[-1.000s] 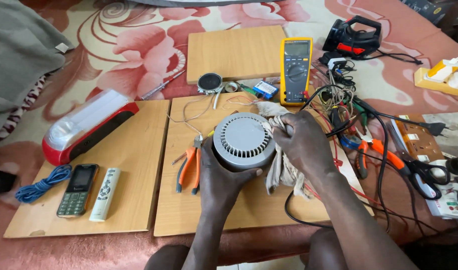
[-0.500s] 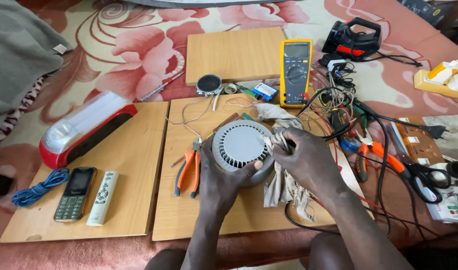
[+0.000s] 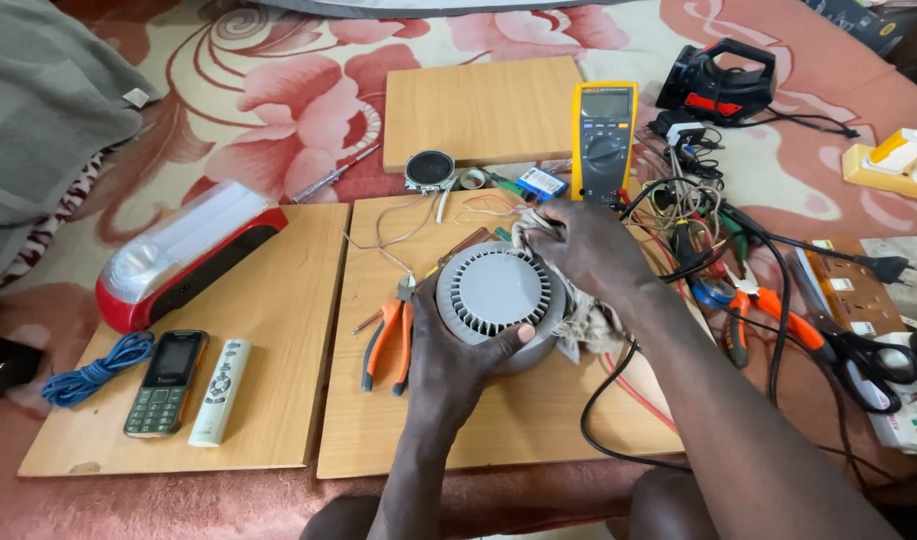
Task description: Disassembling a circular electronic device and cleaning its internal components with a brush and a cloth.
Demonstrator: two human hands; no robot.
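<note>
left hand [image 3: 457,360] clamps the grey round fan housing [image 3: 499,300] mid-board | right hand [image 3: 589,245] pinches a rag [image 3: 584,325] at its far-right rim | imo keep housing steady, wipe gently

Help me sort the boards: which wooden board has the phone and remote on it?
The left board, nearest the red lamp; phone and remote lie side by side.

A round grey housing [image 3: 499,305] with radial slotted vents and a smooth centre disc lies face up on the middle wooden board [image 3: 499,430]. A crumpled grey-white cloth [image 3: 589,325] touches its rim at three o'clock.
</note>
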